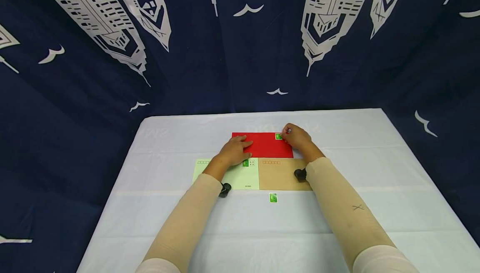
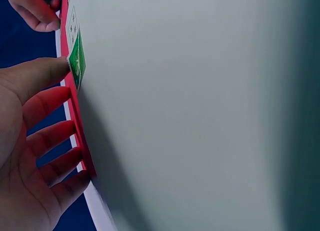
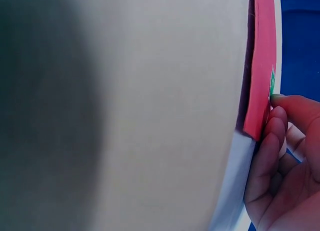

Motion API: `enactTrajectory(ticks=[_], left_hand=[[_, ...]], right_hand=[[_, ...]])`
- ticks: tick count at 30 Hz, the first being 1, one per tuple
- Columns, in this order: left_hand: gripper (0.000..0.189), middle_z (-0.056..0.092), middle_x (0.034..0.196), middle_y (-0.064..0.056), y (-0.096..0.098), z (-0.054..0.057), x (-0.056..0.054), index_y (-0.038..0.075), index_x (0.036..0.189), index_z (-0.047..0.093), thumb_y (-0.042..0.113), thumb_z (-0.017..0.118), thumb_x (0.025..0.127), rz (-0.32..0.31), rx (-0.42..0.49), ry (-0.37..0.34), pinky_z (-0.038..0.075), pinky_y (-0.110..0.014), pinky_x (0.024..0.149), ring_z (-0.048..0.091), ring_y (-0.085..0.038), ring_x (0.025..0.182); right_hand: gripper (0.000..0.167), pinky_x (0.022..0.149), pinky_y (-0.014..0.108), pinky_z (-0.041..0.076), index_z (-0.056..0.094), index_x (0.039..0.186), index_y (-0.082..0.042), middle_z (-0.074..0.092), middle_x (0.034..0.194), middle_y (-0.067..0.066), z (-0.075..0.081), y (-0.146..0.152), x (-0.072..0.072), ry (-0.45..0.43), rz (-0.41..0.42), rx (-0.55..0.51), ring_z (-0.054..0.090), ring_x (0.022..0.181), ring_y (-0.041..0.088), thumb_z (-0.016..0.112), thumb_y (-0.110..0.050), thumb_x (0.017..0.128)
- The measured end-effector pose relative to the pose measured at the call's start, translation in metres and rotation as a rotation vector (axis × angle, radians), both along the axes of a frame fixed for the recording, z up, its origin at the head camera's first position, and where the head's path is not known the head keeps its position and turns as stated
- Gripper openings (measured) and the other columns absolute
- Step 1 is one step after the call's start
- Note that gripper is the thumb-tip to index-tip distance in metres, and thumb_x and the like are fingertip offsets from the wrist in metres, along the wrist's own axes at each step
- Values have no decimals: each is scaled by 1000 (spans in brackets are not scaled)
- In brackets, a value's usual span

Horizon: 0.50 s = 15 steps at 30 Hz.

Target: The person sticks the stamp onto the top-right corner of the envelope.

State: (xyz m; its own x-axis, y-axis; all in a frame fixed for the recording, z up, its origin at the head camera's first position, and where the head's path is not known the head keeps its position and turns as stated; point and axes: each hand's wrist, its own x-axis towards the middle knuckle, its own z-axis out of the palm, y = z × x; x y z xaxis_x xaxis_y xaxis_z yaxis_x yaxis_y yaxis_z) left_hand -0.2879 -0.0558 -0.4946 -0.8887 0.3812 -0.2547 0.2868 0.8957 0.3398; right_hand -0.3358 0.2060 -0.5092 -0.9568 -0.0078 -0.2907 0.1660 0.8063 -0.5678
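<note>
A red envelope (image 1: 271,148) lies at the back of the group. Its left part is under my left hand (image 1: 233,150), whose spread fingers rest flat on the paper. Near the envelope's upper right corner is a small green stamp (image 1: 278,136). My right hand (image 1: 298,138) pinches the right edge of that stamp between thumb and curled fingers. In the right wrist view the thumb tip meets the edge of the stamp (image 3: 272,82). In the left wrist view, my left thumb is by another green stamp (image 2: 77,63) on the pale green envelope (image 1: 240,179).
A tan envelope (image 1: 279,175) lies right of the pale green one, partly under the right forearm. One loose green stamp (image 1: 273,198) is on the white tablecloth (image 1: 168,219) in front. Behind the table hangs a dark blue cloth (image 1: 255,64) with white building prints.
</note>
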Motion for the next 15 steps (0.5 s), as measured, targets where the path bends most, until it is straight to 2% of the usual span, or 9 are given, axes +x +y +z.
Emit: enactTrajectory(ticks=[10, 15], left_hand=[[58, 32, 166, -3, -1, 1, 0, 26, 154, 45, 38, 61, 100, -4, 6, 0, 30, -43, 126, 27, -25, 154], [58, 32, 166, -3, -1, 0, 0, 25, 154, 44, 38, 61, 100, -9, 10, -5, 28, -43, 126, 26, -25, 155]], right_hand=[[18, 69, 32, 38, 55, 106, -15, 62, 81, 4, -1, 2, -1, 1, -10, -9, 56, 74, 20, 54, -32, 100], [19, 70, 32, 38, 56, 105, -14, 61, 80, 2, -1, 1, 1, -2, -31, -37, 55, 73, 19, 48, -31, 102]])
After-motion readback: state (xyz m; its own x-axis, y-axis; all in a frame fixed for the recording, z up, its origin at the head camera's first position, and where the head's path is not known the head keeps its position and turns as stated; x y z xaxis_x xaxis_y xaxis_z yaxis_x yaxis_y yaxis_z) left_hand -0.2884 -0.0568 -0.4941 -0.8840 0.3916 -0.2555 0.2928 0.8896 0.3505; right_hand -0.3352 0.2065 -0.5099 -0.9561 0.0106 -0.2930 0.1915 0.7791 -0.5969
